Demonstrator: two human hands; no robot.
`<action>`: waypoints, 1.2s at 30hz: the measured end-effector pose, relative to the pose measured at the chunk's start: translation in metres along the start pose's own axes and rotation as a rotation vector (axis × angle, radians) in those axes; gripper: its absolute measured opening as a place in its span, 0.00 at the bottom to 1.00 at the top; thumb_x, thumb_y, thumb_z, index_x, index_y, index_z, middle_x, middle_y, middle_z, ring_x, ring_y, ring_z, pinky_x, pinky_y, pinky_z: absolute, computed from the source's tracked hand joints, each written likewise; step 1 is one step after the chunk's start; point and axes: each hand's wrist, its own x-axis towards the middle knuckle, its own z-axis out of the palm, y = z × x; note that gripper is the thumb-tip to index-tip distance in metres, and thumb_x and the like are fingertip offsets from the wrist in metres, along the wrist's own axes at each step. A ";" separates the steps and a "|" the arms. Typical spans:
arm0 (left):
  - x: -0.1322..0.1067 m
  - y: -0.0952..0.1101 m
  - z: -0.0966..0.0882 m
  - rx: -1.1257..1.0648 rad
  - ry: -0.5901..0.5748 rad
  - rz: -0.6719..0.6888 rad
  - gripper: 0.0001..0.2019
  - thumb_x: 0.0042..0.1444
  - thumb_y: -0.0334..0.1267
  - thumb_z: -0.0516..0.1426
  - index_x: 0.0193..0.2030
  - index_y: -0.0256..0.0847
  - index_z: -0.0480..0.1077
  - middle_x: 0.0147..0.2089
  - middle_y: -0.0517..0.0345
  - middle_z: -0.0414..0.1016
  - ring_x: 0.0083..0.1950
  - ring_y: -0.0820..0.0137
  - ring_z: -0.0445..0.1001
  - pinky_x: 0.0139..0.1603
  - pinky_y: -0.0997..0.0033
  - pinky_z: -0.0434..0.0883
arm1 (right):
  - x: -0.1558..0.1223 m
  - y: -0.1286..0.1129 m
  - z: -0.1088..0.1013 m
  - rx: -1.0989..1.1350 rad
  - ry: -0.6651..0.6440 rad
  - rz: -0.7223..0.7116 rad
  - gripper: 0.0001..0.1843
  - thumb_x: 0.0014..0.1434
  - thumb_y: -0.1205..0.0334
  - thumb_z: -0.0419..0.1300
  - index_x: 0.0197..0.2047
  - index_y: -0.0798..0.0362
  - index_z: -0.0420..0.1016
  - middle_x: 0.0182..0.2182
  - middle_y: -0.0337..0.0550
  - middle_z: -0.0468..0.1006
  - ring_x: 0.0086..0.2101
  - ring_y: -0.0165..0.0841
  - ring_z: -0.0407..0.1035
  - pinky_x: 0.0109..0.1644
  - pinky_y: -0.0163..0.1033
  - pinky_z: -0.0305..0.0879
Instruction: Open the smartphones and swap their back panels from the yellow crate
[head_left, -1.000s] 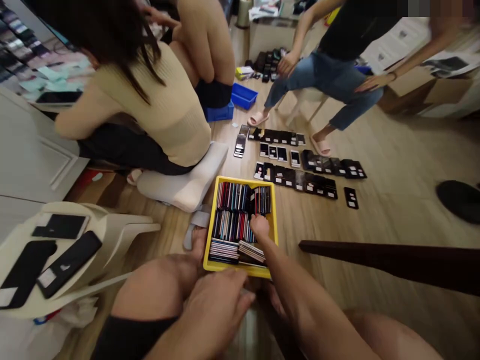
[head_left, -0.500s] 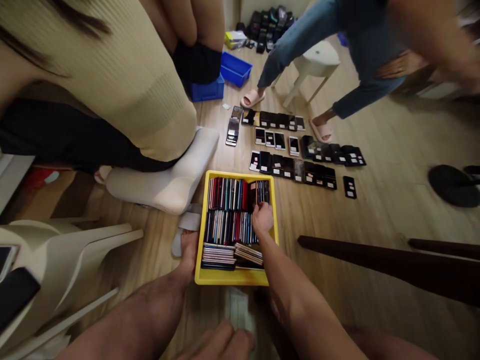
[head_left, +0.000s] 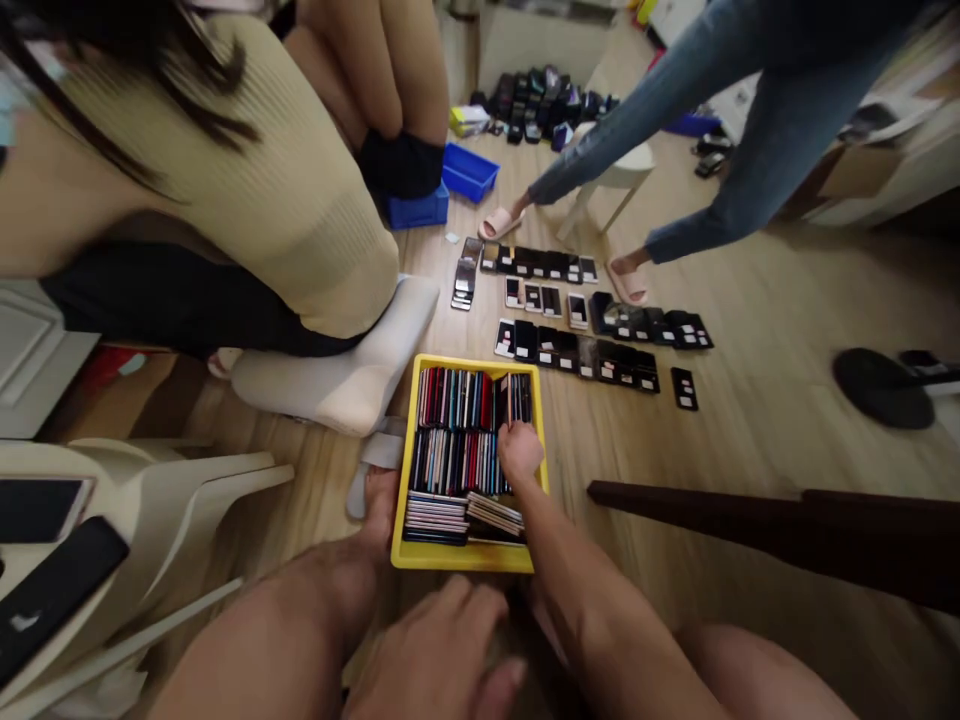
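Note:
A yellow bin (head_left: 402,500) stands on the floor between my feet, packed with rows of smartphones (head_left: 450,460) set on edge. Two stacks in its front part lie flatter, and the right-hand phone stack (head_left: 495,517) leans. My right hand (head_left: 520,452) reaches into the bin's right side. Its fingers are closed on a dark phone with a copper-coloured edge (head_left: 507,398), which sticks up above the fist; the fingertips are hidden. Nearer to me, my left hand (head_left: 442,650) hangs in front of the bin, empty, with thumb and fingers apart.
Labelled phones (head_left: 555,350) lie in rows beyond the bin. A kneeling person's foot (head_left: 352,385) is close on its left. Another person's slipper (head_left: 628,282) is by the rows. A stool (head_left: 187,500) with phones stands left; dark furniture legs (head_left: 697,510) extend right.
The view has tilted slightly. My left hand has risen further into view with its fingers spread. My right hand has stayed in the bin's right side. The person in jeans has shifted.

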 end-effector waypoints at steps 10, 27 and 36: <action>0.000 0.024 -0.015 -0.877 0.526 0.251 0.51 0.49 0.44 0.71 0.74 0.48 0.48 0.71 0.39 0.59 0.63 0.55 0.71 0.59 0.59 0.71 | -0.250 0.021 -0.144 0.292 0.313 -0.519 0.19 0.72 0.51 0.52 0.44 0.52 0.81 0.36 0.46 0.80 0.35 0.36 0.76 0.39 0.37 0.65; -0.128 0.038 0.066 -0.982 0.190 0.435 0.37 0.54 0.47 0.70 0.67 0.54 0.58 0.56 0.52 0.71 0.51 0.58 0.81 0.46 0.63 0.78 | -0.393 0.122 -0.204 1.123 -0.287 -0.466 0.30 0.57 0.49 0.68 0.61 0.50 0.77 0.54 0.49 0.82 0.53 0.48 0.78 0.57 0.52 0.76; -0.160 0.031 0.078 -1.071 0.206 0.380 0.33 0.51 0.53 0.71 0.57 0.50 0.60 0.43 0.57 0.75 0.43 0.57 0.83 0.39 0.57 0.82 | -0.424 0.141 -0.210 1.176 -0.330 -0.488 0.25 0.60 0.43 0.64 0.51 0.53 0.84 0.48 0.49 0.85 0.48 0.46 0.79 0.55 0.50 0.75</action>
